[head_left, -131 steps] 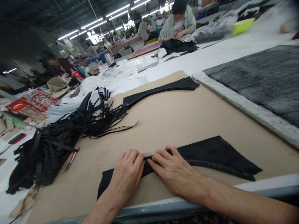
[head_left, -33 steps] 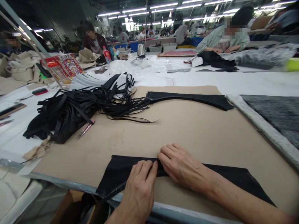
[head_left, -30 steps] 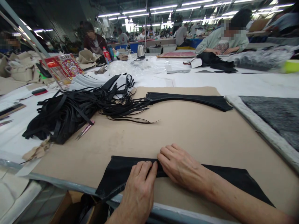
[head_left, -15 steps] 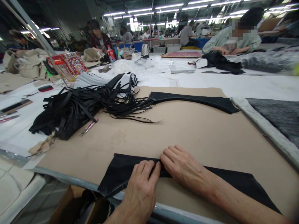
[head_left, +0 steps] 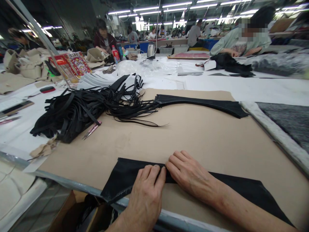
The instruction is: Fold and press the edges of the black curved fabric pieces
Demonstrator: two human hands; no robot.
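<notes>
While your hands meet near the middle of the black panel, the bent fingers of your left hand rest at its far edge, index finger and thumb only a narrow gap apart. The fingers of your right hand are curled close together just beside that thumb, their tips mostly hidden. Both hands touch the panel, but you cannot tell from here whether they pinch it or only press on it.

The panel lies crosswise along the near side of the tan sheet, partly under your right forearm. Its near left corner reaches the table's front edge, and small pale marks follow the curve beside your left hand.

Farther out on the sheet, well apart from your hands, you have a stack of slim curved black pieces. Its left end touches a tangled heap of black strips, with pink-handled snips against the heap's near side. To your right sits a grey slab with a pale border.

Across the table, a person in a light green top has both hands near some black material.
</notes>
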